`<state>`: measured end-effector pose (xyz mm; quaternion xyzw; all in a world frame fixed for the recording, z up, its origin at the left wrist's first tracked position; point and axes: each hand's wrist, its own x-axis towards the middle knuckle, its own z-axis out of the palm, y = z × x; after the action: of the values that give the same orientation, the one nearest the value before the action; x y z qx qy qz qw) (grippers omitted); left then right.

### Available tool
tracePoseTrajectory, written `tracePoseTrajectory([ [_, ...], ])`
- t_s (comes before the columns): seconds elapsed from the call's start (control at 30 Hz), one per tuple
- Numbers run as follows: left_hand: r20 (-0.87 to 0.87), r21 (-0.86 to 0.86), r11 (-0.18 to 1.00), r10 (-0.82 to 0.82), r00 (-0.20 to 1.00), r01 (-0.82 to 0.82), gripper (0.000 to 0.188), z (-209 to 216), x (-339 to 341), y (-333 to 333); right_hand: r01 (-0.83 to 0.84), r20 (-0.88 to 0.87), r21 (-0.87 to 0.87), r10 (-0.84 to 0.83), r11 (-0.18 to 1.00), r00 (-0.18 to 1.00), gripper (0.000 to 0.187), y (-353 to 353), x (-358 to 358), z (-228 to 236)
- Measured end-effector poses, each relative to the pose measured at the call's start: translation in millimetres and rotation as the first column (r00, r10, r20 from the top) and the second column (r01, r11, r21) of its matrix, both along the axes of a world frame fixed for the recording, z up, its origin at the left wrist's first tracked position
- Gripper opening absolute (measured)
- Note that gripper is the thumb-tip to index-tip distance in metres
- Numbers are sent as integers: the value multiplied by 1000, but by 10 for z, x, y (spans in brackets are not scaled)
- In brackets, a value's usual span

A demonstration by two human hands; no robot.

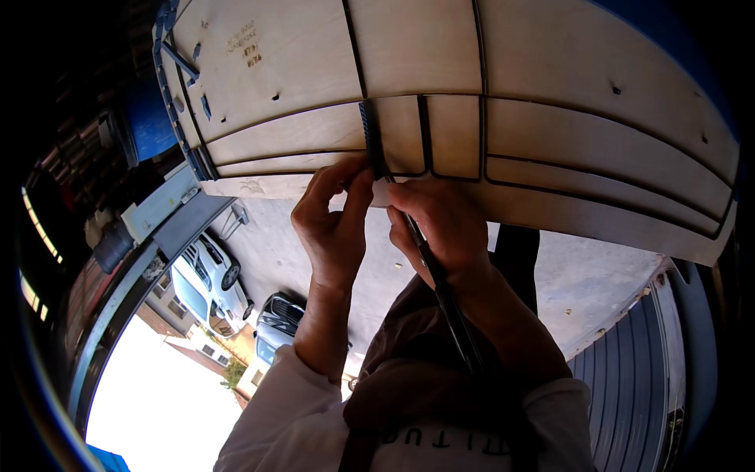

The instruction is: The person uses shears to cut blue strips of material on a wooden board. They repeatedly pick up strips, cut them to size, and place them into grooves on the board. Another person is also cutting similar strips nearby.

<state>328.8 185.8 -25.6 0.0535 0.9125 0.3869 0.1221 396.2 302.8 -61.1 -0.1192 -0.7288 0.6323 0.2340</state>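
Here, hands (442, 223) near strip (370, 135) (ridged).

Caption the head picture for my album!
Right hand holding a dark strip, left hand close by, at a black-lined wooden board.

Pale floor (586, 287), bright doorway (169, 393), parked cars (193, 287) outside, grey ridged panel (629, 377)

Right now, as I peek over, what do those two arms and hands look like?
They're human. Each grip is a bare, five-fingered hand, left hand and right hand, with no glove or watch visible. The forearms are uncovered, without visible cables. Loose, whitish short sleeves, left sleeve and right sleeve, end near the elbows.
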Motion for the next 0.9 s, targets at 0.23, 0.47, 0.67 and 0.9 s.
tracePoseTrajectory([
  [0.23,51,-3,1000,16,999,-16,15,-27,-20,-11,-8,9,58,8,998,1000,40,-60,-14,-44],
  [0.47,87,11,1000,22,996,-23,15,17,-25,15,-18,-16,61,19,998,1000,37,-83,0,-60],
  [0.67,52,18,1000,-16,999,15,16,27,1,-6,25,71,42,-27,999,997,32,-60,132,55],
  [0.9,86,63,997,27,996,-32,15,14,26,6,-26,26,-7,26,1000,999,38,-52,122,28],
])
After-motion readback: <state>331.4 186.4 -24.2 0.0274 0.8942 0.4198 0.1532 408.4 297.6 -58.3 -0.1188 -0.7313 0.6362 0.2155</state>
